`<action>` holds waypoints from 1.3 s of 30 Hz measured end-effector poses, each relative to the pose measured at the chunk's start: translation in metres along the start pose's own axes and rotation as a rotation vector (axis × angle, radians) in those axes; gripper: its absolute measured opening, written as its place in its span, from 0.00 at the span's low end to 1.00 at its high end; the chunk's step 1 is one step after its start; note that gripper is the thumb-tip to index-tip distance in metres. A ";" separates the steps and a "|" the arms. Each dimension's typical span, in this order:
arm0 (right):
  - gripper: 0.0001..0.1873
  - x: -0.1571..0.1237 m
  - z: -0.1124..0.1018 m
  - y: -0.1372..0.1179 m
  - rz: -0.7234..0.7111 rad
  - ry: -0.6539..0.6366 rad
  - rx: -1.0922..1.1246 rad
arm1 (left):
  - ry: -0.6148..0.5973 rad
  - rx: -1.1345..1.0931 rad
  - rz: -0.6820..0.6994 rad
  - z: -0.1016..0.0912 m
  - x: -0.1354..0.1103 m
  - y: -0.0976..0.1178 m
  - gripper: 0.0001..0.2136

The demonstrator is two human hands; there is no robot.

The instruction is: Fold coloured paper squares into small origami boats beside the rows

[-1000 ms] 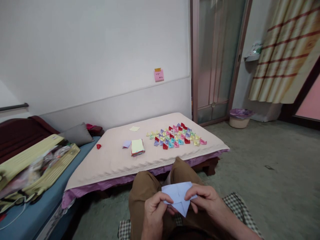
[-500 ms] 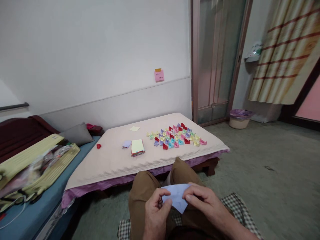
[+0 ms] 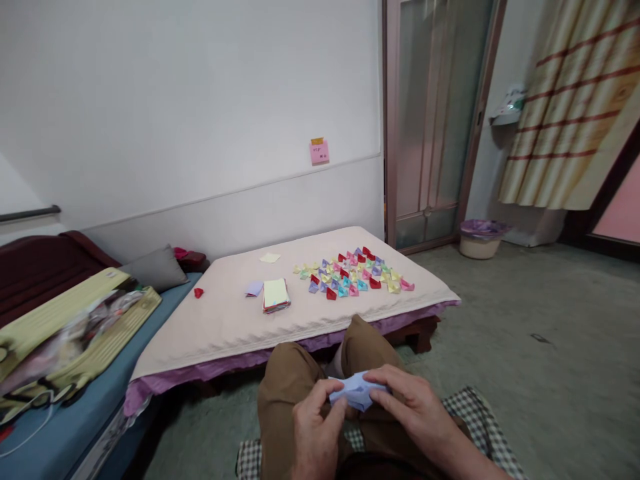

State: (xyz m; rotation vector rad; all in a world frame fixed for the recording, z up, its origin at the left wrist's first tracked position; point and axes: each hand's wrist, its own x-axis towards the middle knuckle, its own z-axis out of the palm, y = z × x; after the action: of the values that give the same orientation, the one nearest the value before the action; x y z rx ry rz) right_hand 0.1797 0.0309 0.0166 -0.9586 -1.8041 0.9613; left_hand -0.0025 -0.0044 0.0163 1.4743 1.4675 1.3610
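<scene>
A sheet of light blue paper [image 3: 357, 392], partly folded, is held above my lap. My left hand [image 3: 320, 423] pinches its left end between thumb and fingers. At the other end, my right hand [image 3: 413, 403] grips the paper the same way. Beyond my knees, a low table [image 3: 225, 333] with a pale cover bears many small folded paper boats [image 3: 345, 273] in red, pink, yellow, blue and green. A stack of coloured paper [image 3: 276, 295] lies left of the boats, with a lilac sheet [image 3: 254, 289] beside it.
A small red piece [image 3: 199, 293] lies near the table's left edge, and a pale yellow sheet [image 3: 270, 257] at the back. To the left is a blue-covered sofa [image 3: 85, 393] with a grey cushion [image 3: 163, 267]. A lined bin [image 3: 481, 239] stands at the right.
The light blue paper has gone from a flat shape with a corner pointing down to a narrower, creased shape. Both hands keep hold of it and have drawn its lower part up.
</scene>
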 end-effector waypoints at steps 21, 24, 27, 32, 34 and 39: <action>0.09 0.002 0.001 0.006 -0.033 -0.049 0.005 | 0.006 0.129 0.245 -0.003 0.003 0.000 0.03; 0.09 0.001 0.003 0.004 -0.030 -0.059 -0.020 | -0.067 0.222 0.325 0.000 0.000 0.001 0.02; 0.09 -0.001 0.003 0.000 -0.027 -0.071 -0.042 | -0.106 0.278 0.312 0.002 -0.001 0.004 0.03; 0.08 0.000 0.003 -0.008 -0.016 -0.075 -0.044 | -0.126 0.214 0.226 0.003 -0.001 0.005 0.06; 0.08 0.001 0.003 -0.009 -0.011 -0.088 -0.042 | -0.137 0.188 0.219 0.003 -0.001 0.005 0.06; 0.11 0.002 0.003 -0.008 0.065 -0.077 -0.013 | -0.127 0.135 0.135 0.002 0.000 0.006 0.05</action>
State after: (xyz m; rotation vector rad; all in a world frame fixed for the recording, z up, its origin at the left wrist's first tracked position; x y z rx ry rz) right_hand 0.1745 0.0289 0.0234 -1.0060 -1.8553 1.0404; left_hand 0.0008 -0.0051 0.0216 1.7405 1.4247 1.2404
